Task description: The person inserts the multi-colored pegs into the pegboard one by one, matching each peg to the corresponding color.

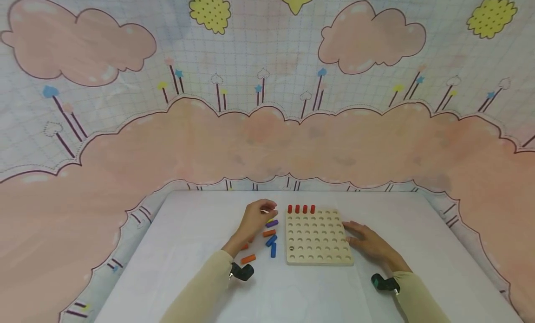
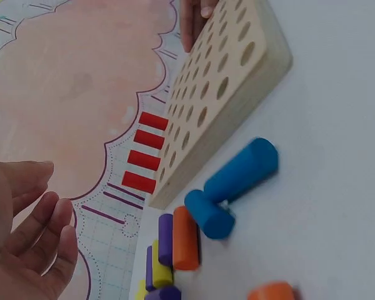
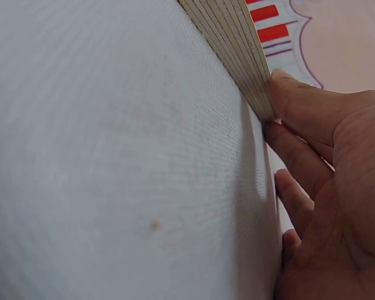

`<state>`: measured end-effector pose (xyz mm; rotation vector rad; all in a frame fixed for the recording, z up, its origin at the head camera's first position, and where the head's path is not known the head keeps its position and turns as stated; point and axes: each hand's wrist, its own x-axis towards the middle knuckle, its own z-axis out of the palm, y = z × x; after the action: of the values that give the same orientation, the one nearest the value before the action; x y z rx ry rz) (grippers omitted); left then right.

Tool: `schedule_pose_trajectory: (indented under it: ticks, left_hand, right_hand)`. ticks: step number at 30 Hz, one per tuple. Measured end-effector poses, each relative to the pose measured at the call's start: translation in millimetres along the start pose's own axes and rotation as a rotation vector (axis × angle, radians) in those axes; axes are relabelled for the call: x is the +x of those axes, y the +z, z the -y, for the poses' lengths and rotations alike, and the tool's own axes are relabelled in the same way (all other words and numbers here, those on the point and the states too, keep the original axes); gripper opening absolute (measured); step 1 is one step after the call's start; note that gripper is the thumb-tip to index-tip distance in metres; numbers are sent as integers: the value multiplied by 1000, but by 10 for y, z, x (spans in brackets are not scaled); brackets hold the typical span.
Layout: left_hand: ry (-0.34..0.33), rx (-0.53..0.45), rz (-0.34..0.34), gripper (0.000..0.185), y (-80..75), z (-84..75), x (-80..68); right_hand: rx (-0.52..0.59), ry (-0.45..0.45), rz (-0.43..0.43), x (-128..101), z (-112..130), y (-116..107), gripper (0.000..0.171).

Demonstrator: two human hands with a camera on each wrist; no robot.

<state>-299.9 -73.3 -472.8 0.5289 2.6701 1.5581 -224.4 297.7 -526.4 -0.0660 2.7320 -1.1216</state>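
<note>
A pale wooden pegboard (image 1: 319, 263) with rows of round holes lies flat on the table. Several red pegs (image 1: 305, 209) stand upright along its far row, from the left corner. My left hand (image 1: 255, 219) hovers left of the board with loosely bent fingers; nothing shows between them in the left wrist view. Under and near it lie a purple peg (image 1: 272, 224), a yellow peg (image 2: 162, 265), two blue pegs (image 1: 273, 250) and several orange pegs (image 1: 248, 259). At the board's right edge, my right hand (image 1: 369, 242) touches the side with thumb and fingertips.
The white table (image 1: 317, 295) meets a patterned cloth backdrop (image 1: 267, 142) with clouds behind the board. A dark wrist camera (image 1: 242, 271) sits on the left sleeve, another camera (image 1: 384, 283) on the right.
</note>
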Motion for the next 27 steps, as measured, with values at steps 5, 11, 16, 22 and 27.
schedule_pose_trajectory:
  ticks: [5,11,16,22,27]
  left_hand:
    - [-10,24,6,25,-118,64,-201]
    - [-18,78,-12,23,-275,158,-423]
    - [-7,115,-50,18,-377,224,-551]
    - [-31,138,-52,16,-453,321,-682]
    - [-70,157,-52,17,-479,423,-770]
  right_hand:
    - [5,-14,0,-15,3,-7,61]
    - [19,7,5,-27,43,-6,61]
    - [16,5,3,-27,32,-18,61]
    - [29,-15,6,-21,9,-24,62]
    - [25,-22,1,-20,5,-16,62]
